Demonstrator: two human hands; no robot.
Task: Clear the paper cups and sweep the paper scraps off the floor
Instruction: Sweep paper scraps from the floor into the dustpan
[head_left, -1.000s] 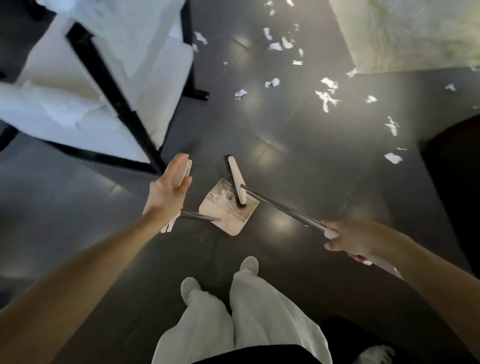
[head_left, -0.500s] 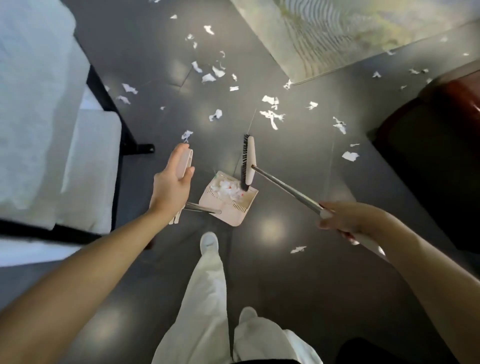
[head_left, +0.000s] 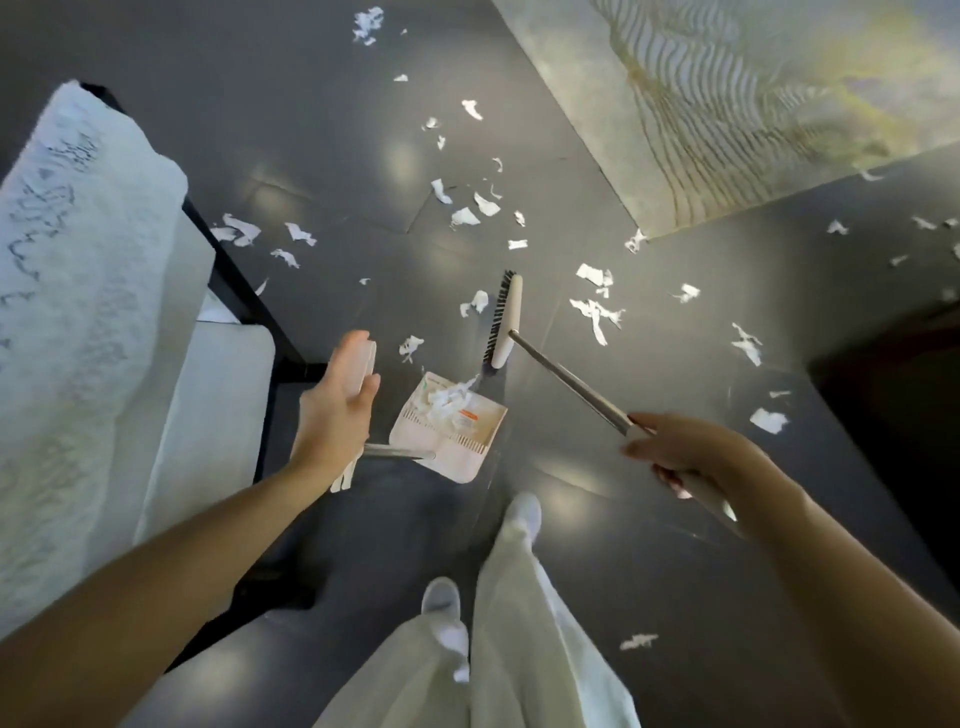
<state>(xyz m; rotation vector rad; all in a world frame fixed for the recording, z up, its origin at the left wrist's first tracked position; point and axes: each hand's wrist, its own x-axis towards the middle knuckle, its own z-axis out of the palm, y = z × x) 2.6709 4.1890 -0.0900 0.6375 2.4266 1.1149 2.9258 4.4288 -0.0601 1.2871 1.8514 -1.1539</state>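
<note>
Part-filled dustpan (head_left: 449, 434) gripped by the left hand (head_left: 340, 410); the right hand (head_left: 680, 452), clenched on the broom (head_left: 505, 319), has swung it out toward paper scraps (head_left: 467, 215) strewn across the floor (head_left: 311, 130).

floor (head_left: 363, 130): dark tile, glossy, smooth, glare spots. scraps (head_left: 465, 215): white paper, crinkled. dustpan (head_left: 457, 460): pale matt plastic. broom (head_left: 571, 384): shiny metal shaft, plastic head, dark bristles. chair (head_left: 93, 338): rough white cloth, black frame.

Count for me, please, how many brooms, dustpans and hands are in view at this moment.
broom: 1
dustpan: 1
hands: 2 (left hand, right hand)
Total: 4
</note>
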